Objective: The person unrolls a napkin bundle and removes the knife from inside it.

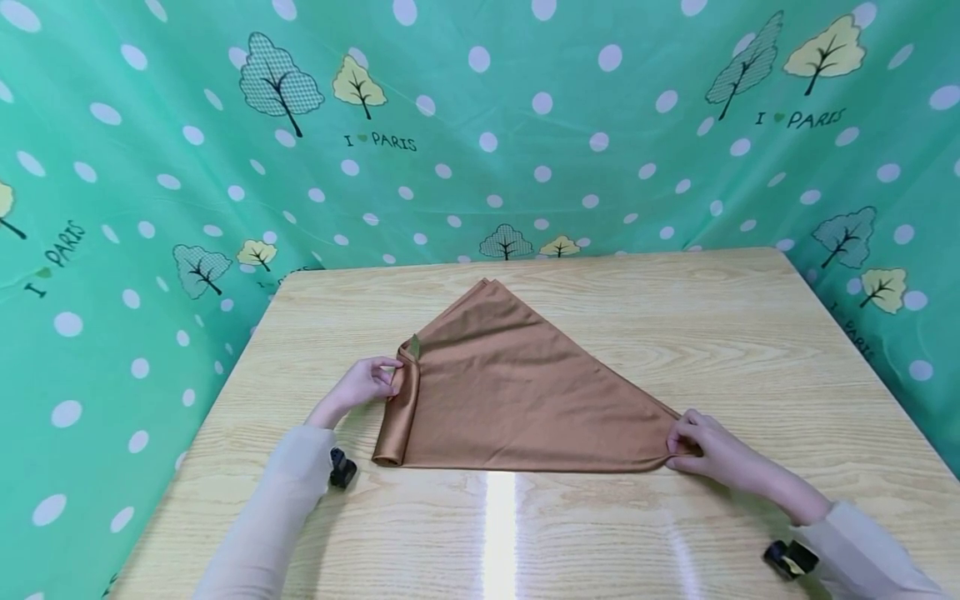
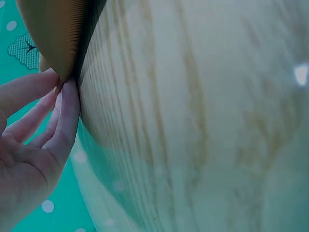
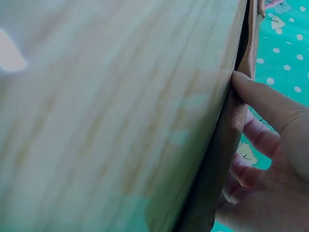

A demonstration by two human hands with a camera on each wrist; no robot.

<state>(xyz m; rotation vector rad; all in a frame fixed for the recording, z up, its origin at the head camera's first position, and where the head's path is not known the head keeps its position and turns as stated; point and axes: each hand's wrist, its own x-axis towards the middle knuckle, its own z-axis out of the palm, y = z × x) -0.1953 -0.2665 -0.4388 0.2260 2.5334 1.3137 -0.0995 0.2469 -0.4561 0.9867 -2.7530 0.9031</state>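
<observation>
A brown satin cloth (image 1: 517,383) lies folded on the table, its point toward the back. Along its left side the fabric forms an upright-running roll (image 1: 398,421), with a small green leaf-like piece (image 1: 415,346) at the roll's far end. My left hand (image 1: 366,383) pinches the roll's outer edge; in the left wrist view, thumb and fingertips (image 2: 70,92) meet at the fabric. At the cloth's right corner, my right hand (image 1: 708,450) grips the fabric between thumb and curled fingers. From the right wrist, the thumb (image 3: 268,99) presses the cloth edge, the other fingers lying behind it.
The cloth rests on a light wood-grain table (image 1: 600,533) with a bright reflection near its front middle. A green dotted curtain (image 1: 480,100) printed with trees hangs behind and at both sides. Small black devices sit at the left wrist (image 1: 342,468) and right wrist (image 1: 791,559).
</observation>
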